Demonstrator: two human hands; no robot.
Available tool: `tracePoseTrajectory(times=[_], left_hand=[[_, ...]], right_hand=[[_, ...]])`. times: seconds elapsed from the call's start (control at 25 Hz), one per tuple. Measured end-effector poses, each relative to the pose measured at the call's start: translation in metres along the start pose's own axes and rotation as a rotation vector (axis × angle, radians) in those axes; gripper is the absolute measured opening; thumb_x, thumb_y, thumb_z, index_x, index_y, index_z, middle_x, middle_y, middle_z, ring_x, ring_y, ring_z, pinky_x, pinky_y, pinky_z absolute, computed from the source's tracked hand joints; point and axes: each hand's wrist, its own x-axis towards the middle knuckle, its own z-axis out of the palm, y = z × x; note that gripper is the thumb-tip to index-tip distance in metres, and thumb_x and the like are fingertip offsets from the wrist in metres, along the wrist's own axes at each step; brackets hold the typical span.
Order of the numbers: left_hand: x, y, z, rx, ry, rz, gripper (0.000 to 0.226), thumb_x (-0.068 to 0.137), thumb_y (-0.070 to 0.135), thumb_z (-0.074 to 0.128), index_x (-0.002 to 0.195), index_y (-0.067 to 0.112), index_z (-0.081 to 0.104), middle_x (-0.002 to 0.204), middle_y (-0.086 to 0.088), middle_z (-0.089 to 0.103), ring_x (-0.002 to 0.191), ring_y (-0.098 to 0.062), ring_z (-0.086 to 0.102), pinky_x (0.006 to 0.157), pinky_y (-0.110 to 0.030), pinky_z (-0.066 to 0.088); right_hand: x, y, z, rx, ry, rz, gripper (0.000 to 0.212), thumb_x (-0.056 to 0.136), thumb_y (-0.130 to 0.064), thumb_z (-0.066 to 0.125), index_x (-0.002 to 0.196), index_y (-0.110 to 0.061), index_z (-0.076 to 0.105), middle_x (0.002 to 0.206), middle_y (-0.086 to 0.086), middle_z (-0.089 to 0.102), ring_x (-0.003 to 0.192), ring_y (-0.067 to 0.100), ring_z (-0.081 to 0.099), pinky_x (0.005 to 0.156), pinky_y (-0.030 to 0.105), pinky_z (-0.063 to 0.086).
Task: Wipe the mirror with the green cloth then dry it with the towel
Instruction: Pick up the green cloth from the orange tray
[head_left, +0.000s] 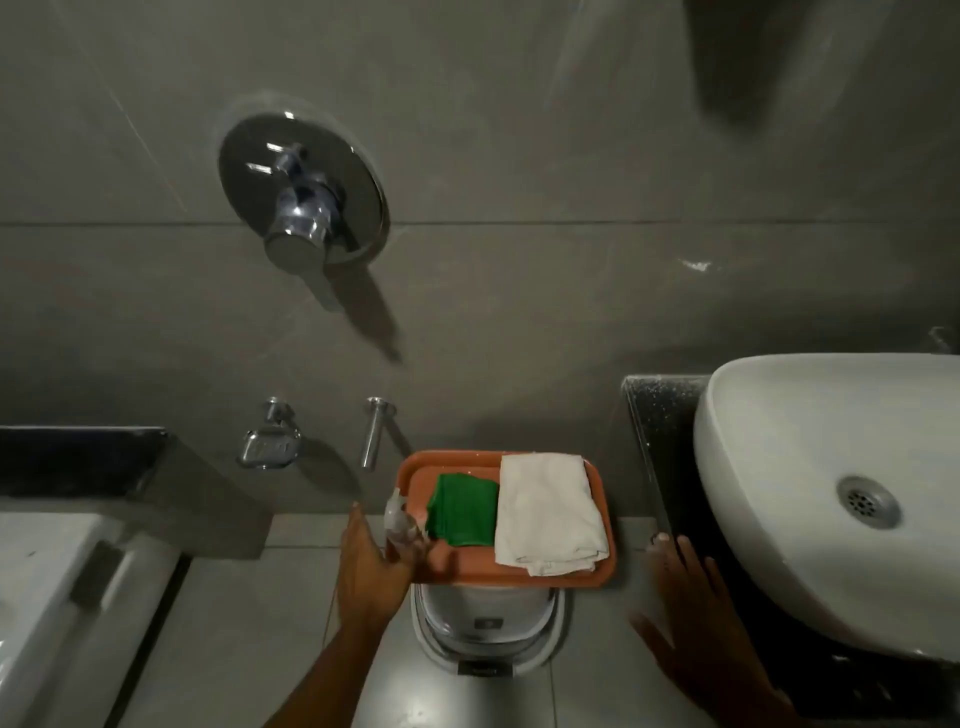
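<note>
Tray (602, 525): orange plastic, rested on top of a silver bin (485, 631) on the floor tiles, just left of the dark surface (660, 441) that carried the white basin (810, 467).

Green cloth (462, 512): folded, lay on the left half of the tray, touching the towel's edge.

Towel (548, 512): white, folded, lay on the right half of the tray, reaching its far rim.

Spray bottle (401, 522): clear, tilted, at the tray's left rim.

Left hand (374, 564): at the tray's near-left corner, grip closed around the spray bottle, thumb on the tray side.

Right hand (685, 597): blurred, right of the tray by the surface's edge, fingers spread, grip wide and holding nothing.

Wall fittings: chrome mixer (301, 192) high on the grey tiles; soap dish (270, 444) and spout (373, 431) lower down.

Mirror: not seen from here.
</note>
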Motion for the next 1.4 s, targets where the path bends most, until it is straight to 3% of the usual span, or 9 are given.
tracePoseTrajectory(times=[0.12,0.2,0.32,0.4,0.52,0.64,0.76,0.92,1.4], left_hand=[[0.026,0.0,0.021,-0.117,-0.003,0.021,0.07,0.09,0.028,0.076,0.15,0.007,0.048,0.14,-0.02,0.065,0.133,-0.043,0.061,0.106,-0.05,0.052],[0.04,-0.001,0.033,-0.182,-0.007,-0.004,0.05,0.096,0.026,0.07,0.14,0.006,0.057,0.124,-0.019,0.07,0.121,-0.041,0.066,0.094,-0.039,0.05],[0.054,0.0,0.044,-0.241,0.013,0.029,0.025,0.099,0.025,0.065,0.12,0.01,0.063,0.105,-0.019,0.07,0.107,-0.038,0.069,0.086,-0.033,0.049],[0.06,0.005,0.045,-0.21,0.036,0.094,0.01,0.099,0.027,0.065,0.102,0.021,0.058,0.088,-0.012,0.069,0.088,-0.035,0.071,0.069,-0.027,0.049],[0.067,0.009,0.042,0.053,-0.033,0.249,0.013,0.096,0.025,0.064,0.09,0.028,0.054,0.068,0.004,0.062,0.062,-0.017,0.063,0.055,-0.019,0.041],[0.077,0.014,0.045,0.327,-0.232,0.209,0.009,0.094,0.03,0.063,0.094,0.028,0.055,0.073,0.009,0.058,0.068,-0.009,0.06,0.061,-0.02,0.044],[0.082,0.015,0.054,0.36,-0.336,0.155,0.01,0.097,0.031,0.058,0.091,0.023,0.057,0.08,0.004,0.061,0.073,-0.015,0.061,0.069,-0.026,0.05],[0.085,0.013,0.062,0.382,-0.373,0.149,0.02,0.098,0.028,0.058,0.079,0.026,0.052,0.077,0.004,0.058,0.07,-0.012,0.056,0.065,-0.023,0.043],[0.084,0.024,0.054,0.24,-0.253,0.202,0.012,0.096,0.025,0.064,0.087,0.028,0.057,0.081,0.003,0.064,0.076,-0.015,0.063,0.065,-0.024,0.044]], right_hand=[[0.009,0.002,0.0,0.014,0.129,0.041,0.1,0.087,-0.077,0.005,0.149,-0.008,0.041,0.159,0.014,0.035,0.154,0.027,0.014,0.119,0.031,-0.007],[0.012,-0.001,-0.001,0.04,0.17,0.058,0.101,0.085,-0.078,0.0,0.149,-0.008,0.038,0.158,0.013,0.032,0.154,0.015,-0.012,0.118,0.03,-0.005],[0.012,-0.004,-0.005,-0.054,0.097,0.064,0.115,0.064,-0.084,-0.026,0.153,-0.017,-0.002,0.166,0.009,-0.002,0.145,0.012,-0.037,0.114,0.029,-0.023],[0.01,-0.005,-0.01,-0.053,-0.001,0.08,0.117,0.049,-0.084,-0.036,0.148,-0.023,-0.02,0.165,0.002,-0.019,0.145,0.016,-0.036,0.109,0.028,-0.032],[0.009,-0.009,-0.01,0.087,0.166,0.034,0.117,0.072,-0.086,-0.015,0.153,-0.01,0.022,0.163,0.012,0.019,0.146,0.004,-0.031,0.116,0.026,-0.014],[0.01,-0.009,-0.011,0.088,0.154,0.047,0.102,0.089,-0.074,0.004,0.136,0.0,0.056,0.146,0.02,0.05,0.15,0.003,-0.023,0.114,0.027,0.002],[0.012,-0.005,-0.005,0.057,0.134,0.059,0.098,0.09,-0.074,0.007,0.137,-0.002,0.054,0.147,0.019,0.05,0.151,0.01,-0.009,0.115,0.028,0.002],[0.013,0.001,0.001,0.038,0.189,0.041,0.096,0.09,-0.074,0.009,0.14,-0.003,0.051,0.15,0.016,0.046,0.152,0.007,-0.018,0.116,0.029,0.004],[0.012,0.003,0.006,0.058,0.236,0.04,0.093,0.091,-0.072,0.011,0.141,-0.005,0.052,0.151,0.015,0.045,0.153,0.007,-0.017,0.117,0.03,0.005]])
